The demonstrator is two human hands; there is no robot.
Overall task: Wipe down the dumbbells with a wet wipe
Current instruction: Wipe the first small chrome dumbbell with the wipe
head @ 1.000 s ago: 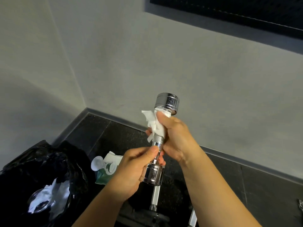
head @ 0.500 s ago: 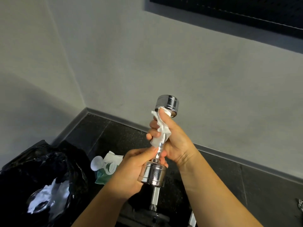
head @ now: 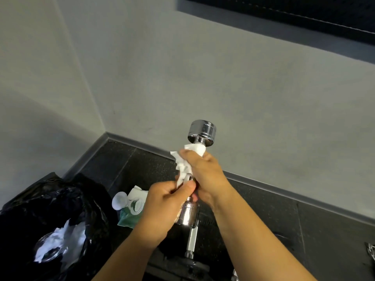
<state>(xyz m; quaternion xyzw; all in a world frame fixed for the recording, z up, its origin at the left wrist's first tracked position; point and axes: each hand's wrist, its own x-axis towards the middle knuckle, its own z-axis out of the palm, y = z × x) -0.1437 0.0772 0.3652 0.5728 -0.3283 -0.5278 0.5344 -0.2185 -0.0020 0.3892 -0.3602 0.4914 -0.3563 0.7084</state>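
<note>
head view: the dumbbell [head: 202, 131] stood nearly upright between both hands, its long axis leaning slightly right at the top. the right hand [head: 205, 175] sat higher, fingers curled tight round the wipe [head: 185, 167] and the handle, just under the top head. the left hand [head: 162, 207], below and nearer, gripped the handle's foot above the lower head. the bare top head lay just above the right hand, likely the next part to wipe.

No readable text — none legible anywhere.
</note>
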